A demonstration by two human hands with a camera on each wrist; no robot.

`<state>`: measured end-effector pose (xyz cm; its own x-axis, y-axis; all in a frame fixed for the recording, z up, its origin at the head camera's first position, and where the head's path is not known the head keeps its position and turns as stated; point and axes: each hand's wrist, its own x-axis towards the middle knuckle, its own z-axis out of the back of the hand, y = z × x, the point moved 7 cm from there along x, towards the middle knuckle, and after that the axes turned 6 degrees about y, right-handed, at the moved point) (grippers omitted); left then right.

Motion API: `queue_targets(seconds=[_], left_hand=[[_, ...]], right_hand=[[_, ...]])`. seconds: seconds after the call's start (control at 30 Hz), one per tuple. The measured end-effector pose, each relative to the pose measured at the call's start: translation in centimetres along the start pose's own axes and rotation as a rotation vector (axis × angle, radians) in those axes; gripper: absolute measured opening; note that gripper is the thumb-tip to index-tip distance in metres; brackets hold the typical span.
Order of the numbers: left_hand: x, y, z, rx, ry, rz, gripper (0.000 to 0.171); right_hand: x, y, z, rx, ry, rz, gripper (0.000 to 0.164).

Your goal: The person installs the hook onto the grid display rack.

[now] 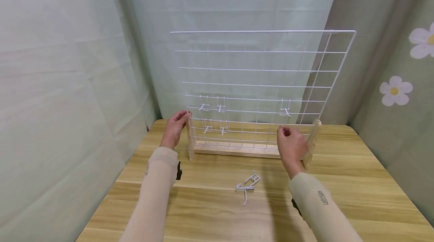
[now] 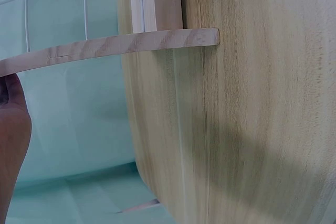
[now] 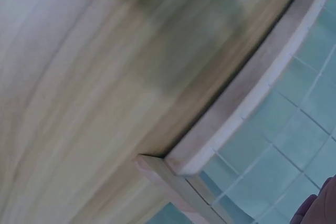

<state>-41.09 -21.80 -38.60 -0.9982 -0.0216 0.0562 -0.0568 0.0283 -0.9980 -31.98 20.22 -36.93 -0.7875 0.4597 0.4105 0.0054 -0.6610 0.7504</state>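
Observation:
A white wire grid panel [image 1: 261, 85] stands upright in a light wood stand [image 1: 237, 151]. My left hand [image 1: 174, 127] holds the top of the stand's left upright [image 1: 190, 140] between thumb and fingers; the left wrist view shows the hand [image 2: 13, 124] against that upright. My right hand [image 1: 292, 145] is at the lower right of the grid, fingers curled in close to the wires. Whether a hook is between its fingertips I cannot tell. Just above it, a white wire hook [image 1: 285, 108] hangs on the grid. In the right wrist view only the hand's edge [image 3: 321, 205] shows.
Several more white hooks hang at the grid's left, including an upper one [image 1: 204, 106] and a lower one [image 1: 223, 129]. Loose white hooks [image 1: 245, 187] lie on the wooden table [image 1: 210, 204] between my forearms. Pale cloth [image 1: 68, 84] surrounds the table.

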Motion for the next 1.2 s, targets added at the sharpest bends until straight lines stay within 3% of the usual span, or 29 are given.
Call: queue_targets(seconds=[0.37,0.7,0.97,1.2], left_hand=[[0.1,0.2,-0.1,-0.002,0.001,0.018,0.036],[-1.1,-1.7,-0.8,-0.018,0.023,0.048,0.034],[0.1,0.0,-0.1,-0.010,0.000,0.012,0.032],[0.3,0.2,0.0,-0.004,0.002,0.000,0.031]], right_hand=[[-2.0,-1.8,-1.4,0.026,0.085,0.051,0.023],[-3.6,-2.8,-3.0,0.086,0.239,0.057,0.021],[-4.6,-3.9,-4.4,0.104,0.374,0.046,0.018],[-5.7,-4.5,-5.6,0.137,0.499,0.061,0.015]])
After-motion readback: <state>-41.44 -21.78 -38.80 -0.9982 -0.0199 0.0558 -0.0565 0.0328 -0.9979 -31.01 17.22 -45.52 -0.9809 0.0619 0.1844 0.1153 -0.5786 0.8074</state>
